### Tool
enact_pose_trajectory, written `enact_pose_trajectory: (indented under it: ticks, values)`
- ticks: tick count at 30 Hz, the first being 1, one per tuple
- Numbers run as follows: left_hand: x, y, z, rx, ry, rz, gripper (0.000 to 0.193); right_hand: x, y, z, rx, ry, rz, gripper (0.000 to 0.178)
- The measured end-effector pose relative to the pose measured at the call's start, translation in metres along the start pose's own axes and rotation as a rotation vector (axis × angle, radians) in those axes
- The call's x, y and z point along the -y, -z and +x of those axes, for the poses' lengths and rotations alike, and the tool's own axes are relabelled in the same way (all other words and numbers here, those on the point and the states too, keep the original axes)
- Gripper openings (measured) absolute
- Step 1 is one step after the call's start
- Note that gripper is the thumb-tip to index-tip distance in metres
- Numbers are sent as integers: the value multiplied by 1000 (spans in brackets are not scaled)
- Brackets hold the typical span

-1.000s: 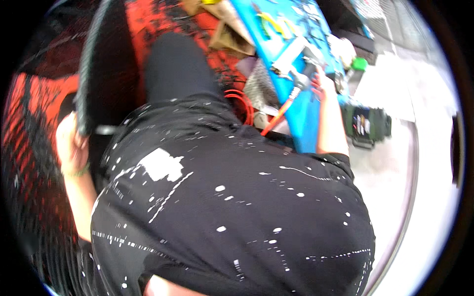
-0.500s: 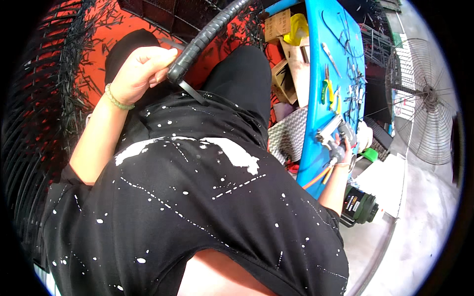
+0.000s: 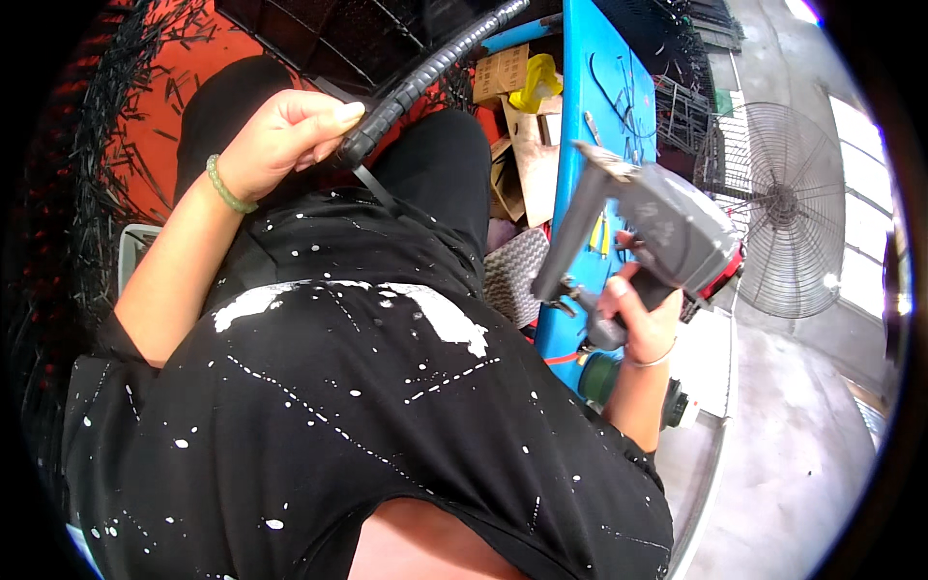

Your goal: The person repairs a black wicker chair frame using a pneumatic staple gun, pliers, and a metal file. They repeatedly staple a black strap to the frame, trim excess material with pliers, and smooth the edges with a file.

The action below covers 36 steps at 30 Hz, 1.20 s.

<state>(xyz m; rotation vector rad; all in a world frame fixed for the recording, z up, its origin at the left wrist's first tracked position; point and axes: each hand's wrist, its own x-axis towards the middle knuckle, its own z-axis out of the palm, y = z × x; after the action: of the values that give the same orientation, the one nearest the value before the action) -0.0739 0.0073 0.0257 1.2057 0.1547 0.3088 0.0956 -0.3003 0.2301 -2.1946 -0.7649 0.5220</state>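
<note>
My left hand (image 3: 280, 140) is closed in a pinch at the near end of a black spiral-wrapped rod (image 3: 420, 85), holding the black strip wound around it. A loose tail of the strip (image 3: 377, 190) hangs below that end, over my lap. In my right hand (image 3: 640, 314), a grey and black air stapler (image 3: 672, 217) is gripped by its handle, raised above the edge of the blue table (image 3: 577, 82). Its long magazine slants down to the left. A red-orange hose (image 3: 561, 360) runs beside its lower end. The stapler and the rod are apart.
Yellow-handled pliers (image 3: 601, 235) and black offcuts lie on the table. Beside it are cardboard boxes (image 3: 503, 72), a yellow bag (image 3: 537, 84) and a dark green container (image 3: 599, 379). A large caged fan (image 3: 781, 203) stands right. Black scraps litter the red surface (image 3: 145, 164) at left.
My right hand has lifted the stapler off the blue table and brought it up and nearer. The view has shifted slightly right. My left hand keeps its pinch at the rod's end.
</note>
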Motion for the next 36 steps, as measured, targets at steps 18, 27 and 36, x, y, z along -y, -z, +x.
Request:
enact_pose_trajectory:
  ticks: [18, 27, 36]
  values:
    - [5, 0, 3, 68, -51, -47, 47, -1, -45, 20, 585, 167, -314, 42]
    - [6, -1, 3, 43, -56, -17, 47, -3, -55, 15, 538, 172, -258, 36]
    - [6, -2, 4, 54, -29, -91, 45, -31, -62, 5, 469, 175, -264, 38]
